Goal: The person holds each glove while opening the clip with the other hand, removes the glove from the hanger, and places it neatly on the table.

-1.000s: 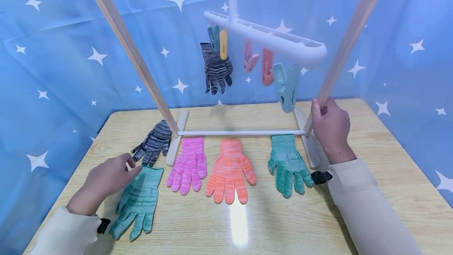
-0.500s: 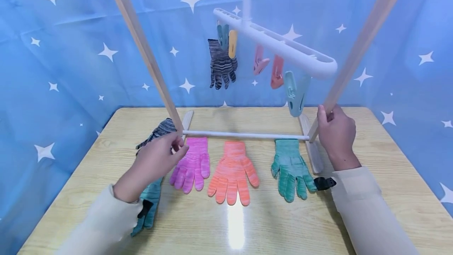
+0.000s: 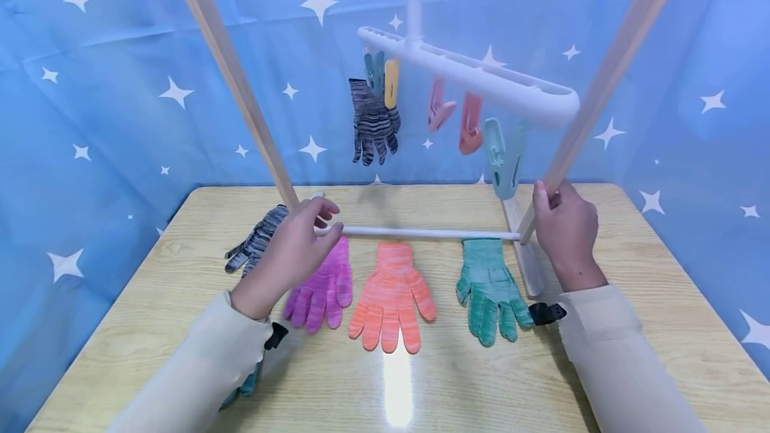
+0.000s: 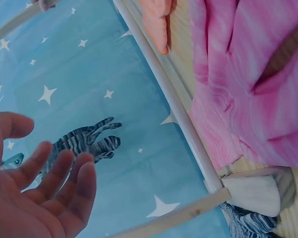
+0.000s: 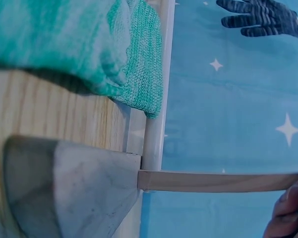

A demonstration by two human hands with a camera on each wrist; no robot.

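My left hand (image 3: 295, 239), fingers loosely bent and apart, hovers by the foot of the left post, above the cuff of a pink glove (image 3: 321, 294); the left wrist view shows nothing in its palm (image 4: 20, 203). With my right hand (image 3: 567, 236) I grip the lower part of the wooden rack's right post (image 3: 601, 99). Between the posts hangs a white hanger (image 3: 481, 75). A black-and-grey striped glove (image 3: 374, 129) hangs at its far end by a teal clothespin (image 3: 375, 73) and a yellow clothespin (image 3: 391, 84).
On the table lie an orange glove (image 3: 391, 296), a green glove (image 3: 490, 289) and another striped glove (image 3: 257, 239). My left forearm covers most of a second green glove (image 3: 248, 383). Pink, red and pale blue clothespins (image 3: 504, 159) hang from the hanger. A white rod (image 3: 415, 232) crosses the rack's bottom.
My left hand has moved right and away from me, from the left green glove to the rack's left foot. The right hand keeps its grip on the post. The head view has shifted slightly.
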